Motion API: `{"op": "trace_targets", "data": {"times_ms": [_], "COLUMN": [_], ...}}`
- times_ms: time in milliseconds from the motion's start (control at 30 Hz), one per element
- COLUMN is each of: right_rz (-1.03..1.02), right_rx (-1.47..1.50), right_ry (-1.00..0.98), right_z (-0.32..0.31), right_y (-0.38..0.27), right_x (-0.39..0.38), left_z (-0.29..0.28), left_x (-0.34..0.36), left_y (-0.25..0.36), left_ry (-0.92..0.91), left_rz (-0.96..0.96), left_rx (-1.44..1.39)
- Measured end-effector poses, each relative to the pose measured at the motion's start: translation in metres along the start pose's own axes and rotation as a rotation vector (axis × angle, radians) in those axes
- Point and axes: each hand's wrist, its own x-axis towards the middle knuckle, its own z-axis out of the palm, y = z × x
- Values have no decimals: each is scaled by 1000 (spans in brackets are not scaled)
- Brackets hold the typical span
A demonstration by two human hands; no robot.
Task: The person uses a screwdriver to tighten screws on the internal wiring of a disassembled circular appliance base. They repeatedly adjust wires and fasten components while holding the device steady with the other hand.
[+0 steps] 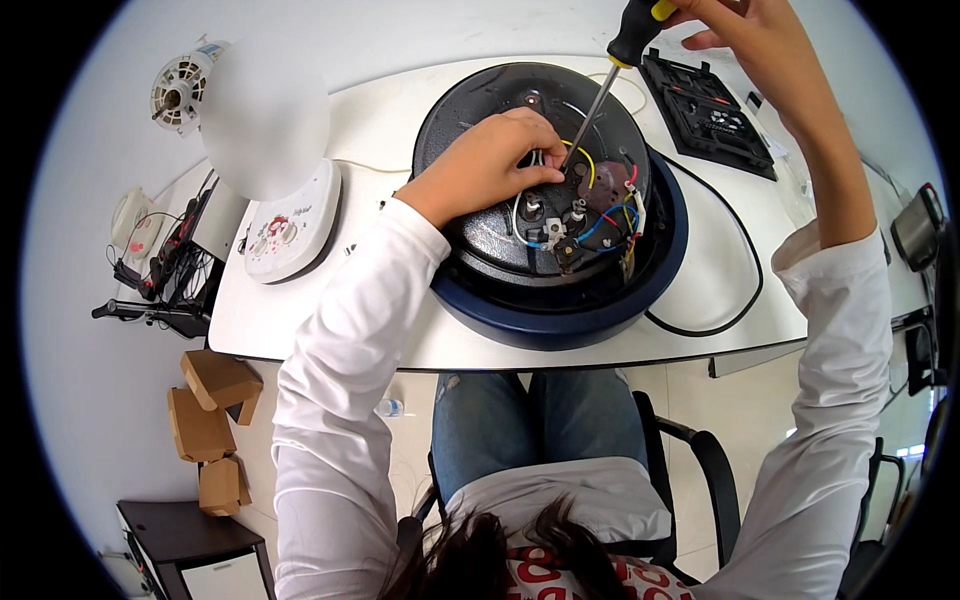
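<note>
A round black metal plate [470, 115] carrying coloured wires, terminals and a maroon part [605, 183] sits tilted in a dark blue round housing [540, 325]. My right hand [740, 35] grips the black and yellow handle of a screwdriver [630, 30], whose shaft runs down to the plate. Beside the screwdriver's tip, my left hand [500, 165] has its fingers closed in a pinch on the plate; what they hold, if anything, is hidden.
An open black tool case [680, 90] lies at back right beside a black cord [740, 255] on the white desk [370, 330]. At left are a white appliance [290, 235], a pale blurred round area, a motor [175, 95] and tangled cables. Cardboard boxes [205, 425] are on the floor.
</note>
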Motion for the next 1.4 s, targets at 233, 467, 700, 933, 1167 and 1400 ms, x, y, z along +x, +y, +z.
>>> {"op": "trace_targets", "data": {"times_ms": [233, 467, 700, 933, 1167, 1400], "right_rz": [-54, 24, 277, 515, 708, 825], "right_rx": [-33, -43, 196, 451, 496, 755], "right_ry": [9, 127, 175, 263, 120, 118], "right_z": [-2, -6, -33, 0, 20, 40], "right_y": [2, 4, 58, 37, 24, 23], "right_x": [-4, -5, -25, -117, -209, -235], "left_z": [-2, -13, -31, -32, -15, -9], "left_x": [0, 2, -18, -64, -78, -76], "left_y": [1, 2, 23, 42, 71, 82], "left_ry": [13, -21, 70, 455, 653, 622], "left_rz": [-81, -155, -345, -426, -263, -222], "left_rx": [-31, -184, -448, -602, -825, -1069]}}
